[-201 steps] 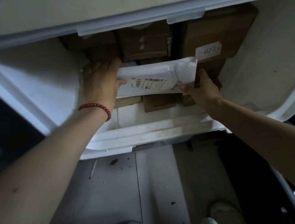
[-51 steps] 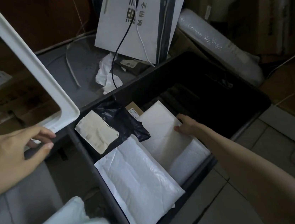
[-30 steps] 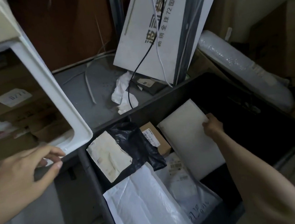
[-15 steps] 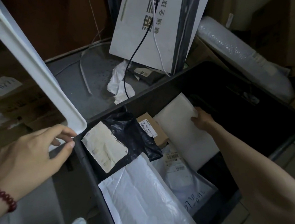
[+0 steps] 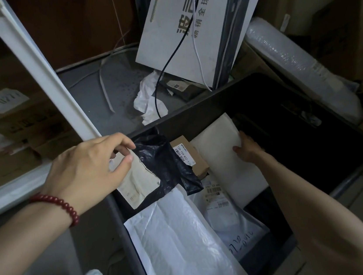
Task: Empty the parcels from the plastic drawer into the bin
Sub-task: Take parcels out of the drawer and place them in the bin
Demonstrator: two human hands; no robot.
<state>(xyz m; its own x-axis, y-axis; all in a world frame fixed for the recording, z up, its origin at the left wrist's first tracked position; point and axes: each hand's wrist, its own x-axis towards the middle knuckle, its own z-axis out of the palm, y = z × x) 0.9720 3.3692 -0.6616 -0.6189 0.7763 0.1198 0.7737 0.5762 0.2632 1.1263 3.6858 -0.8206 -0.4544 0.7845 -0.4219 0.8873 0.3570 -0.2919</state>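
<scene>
The black bin (image 5: 195,112) holds several parcels: a black bag with a beige label (image 5: 163,162), a small cardboard box (image 5: 192,156), a white padded envelope (image 5: 221,155), a large white mailer (image 5: 181,240) and a labelled white bag (image 5: 226,214). My right hand (image 5: 248,149) grips the padded envelope's right edge, thumb on top. My left hand (image 5: 88,169), with a red bead bracelet, hovers over the bin's left corner, its fingers loosely curled just above the beige label. The white plastic drawer (image 5: 37,70) at left still shows cardboard parcels (image 5: 14,125).
A big white printed box (image 5: 197,32) leans behind the bin, with cables hanging over it. Crumpled paper (image 5: 148,100) lies on the grey shelf. A bubble-wrap roll (image 5: 293,66) and cardboard boxes (image 5: 345,25) crowd the right side.
My left hand has moved right from the drawer's rim to above the black bag's label. My right hand still holds the padded envelope in the bin and has barely shifted.
</scene>
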